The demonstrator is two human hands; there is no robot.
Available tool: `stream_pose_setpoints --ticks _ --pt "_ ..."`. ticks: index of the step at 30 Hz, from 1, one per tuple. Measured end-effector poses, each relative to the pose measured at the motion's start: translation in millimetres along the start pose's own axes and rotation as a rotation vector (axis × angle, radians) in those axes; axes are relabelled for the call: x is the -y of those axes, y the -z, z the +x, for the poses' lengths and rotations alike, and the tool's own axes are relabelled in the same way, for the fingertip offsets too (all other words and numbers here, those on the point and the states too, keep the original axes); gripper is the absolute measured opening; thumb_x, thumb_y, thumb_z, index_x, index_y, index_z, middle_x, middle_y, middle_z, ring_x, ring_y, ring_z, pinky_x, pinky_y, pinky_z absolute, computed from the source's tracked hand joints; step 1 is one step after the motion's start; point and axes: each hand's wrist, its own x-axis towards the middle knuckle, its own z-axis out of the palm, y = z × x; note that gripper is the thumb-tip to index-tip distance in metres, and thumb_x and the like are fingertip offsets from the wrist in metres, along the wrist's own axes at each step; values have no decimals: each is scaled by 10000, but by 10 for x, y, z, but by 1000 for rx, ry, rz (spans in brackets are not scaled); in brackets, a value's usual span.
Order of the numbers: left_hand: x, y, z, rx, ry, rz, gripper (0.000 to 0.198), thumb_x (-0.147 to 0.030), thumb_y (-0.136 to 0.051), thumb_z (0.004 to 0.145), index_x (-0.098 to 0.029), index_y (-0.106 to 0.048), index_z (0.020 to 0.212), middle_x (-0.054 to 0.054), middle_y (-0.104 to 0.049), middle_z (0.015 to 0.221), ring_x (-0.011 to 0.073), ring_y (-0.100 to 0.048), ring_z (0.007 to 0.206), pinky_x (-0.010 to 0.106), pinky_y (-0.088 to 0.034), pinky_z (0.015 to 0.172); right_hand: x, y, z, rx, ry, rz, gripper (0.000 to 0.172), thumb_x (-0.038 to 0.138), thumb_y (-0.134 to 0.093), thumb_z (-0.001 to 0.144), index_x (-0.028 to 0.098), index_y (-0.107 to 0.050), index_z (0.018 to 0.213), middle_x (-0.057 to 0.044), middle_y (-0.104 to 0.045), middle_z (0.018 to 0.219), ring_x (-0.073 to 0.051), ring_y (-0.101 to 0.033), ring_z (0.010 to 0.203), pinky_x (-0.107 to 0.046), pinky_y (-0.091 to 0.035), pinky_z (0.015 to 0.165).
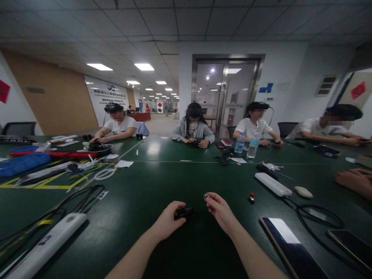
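My left hand (171, 217) is closed around one end of a small black cylindrical object (186, 212), which lies low over the green table (139, 248). What kind of thing it is I cannot make out. To its right, my right hand (218, 209) pinches a small round piece with a metallic look (206, 197) between thumb and fingertips. The two hands are apart, with a short gap between the black object and the small piece. A tiny red and black item (251, 198) sits on the table right of my right hand.
On the right lie a white power strip (273, 184), a computer mouse (303, 192) and a phone (290, 244). Another power strip (49, 248) with black cables is at left. Water bottles (252, 146) stand farther back. Several people sit across; another person's hands (354, 182) rest at right.
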Motion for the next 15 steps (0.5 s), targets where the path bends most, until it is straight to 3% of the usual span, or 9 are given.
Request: stream_pose_setpoints --ticks 5,10,15 --pt "-2 20 -15 74 -20 18 412 -265 -533 709 -244 -492 1118 37 -507 1111 166 -490 994 325 -369 897 -20 -54 -37 75 51 -164 285 386 -617 662 231 -607 901 -26 -590 872 -163 -516 742 -295 -396 646" --pt "0 6 -14 101 -52 -37 474 -193 -539 694 -247 -438 1154 39 -517 1113 171 -468 1044 347 -330 946 60 -152 -108 183 67 -265 280 359 -617 670 207 -609 905 -25 -614 871 -182 -551 827 -312 -414 747" --pt "-120 29 -47 144 -101 -84 421 -148 -502 709 -235 -435 1116 33 -525 1113 161 -465 1054 334 -342 937 75 -228 -151 260 85 -380 267 337 -624 666 215 -603 902 -15 -628 847 -190 -577 809 -333 -429 752"
